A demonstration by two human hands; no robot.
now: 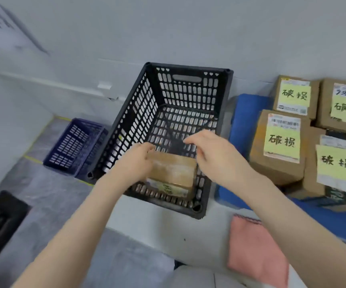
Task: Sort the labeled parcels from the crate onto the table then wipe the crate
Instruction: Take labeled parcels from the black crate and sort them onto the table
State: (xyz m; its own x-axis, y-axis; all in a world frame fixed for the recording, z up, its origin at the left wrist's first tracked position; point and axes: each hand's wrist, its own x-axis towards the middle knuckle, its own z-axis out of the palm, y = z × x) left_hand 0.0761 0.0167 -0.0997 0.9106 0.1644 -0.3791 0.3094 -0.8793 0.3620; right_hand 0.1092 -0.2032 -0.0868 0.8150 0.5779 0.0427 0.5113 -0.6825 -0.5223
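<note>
A black perforated crate stands on the white table. Inside it, at the near end, lies one brown cardboard parcel with a yellow label on its near side. My left hand grips the parcel's left end, fingers curled over its top edge. Just above the parcel's right side hovers my right hand, its fingers spread and loosely bent, holding nothing. Several brown parcels with yellow handwritten labels sit on a blue mat to the right of the crate.
A pink cloth lies on the table near its front edge, right of centre. On the grey floor at the left stands a smaller blue crate. A dark object rests at the far left. The white wall is close behind the crate.
</note>
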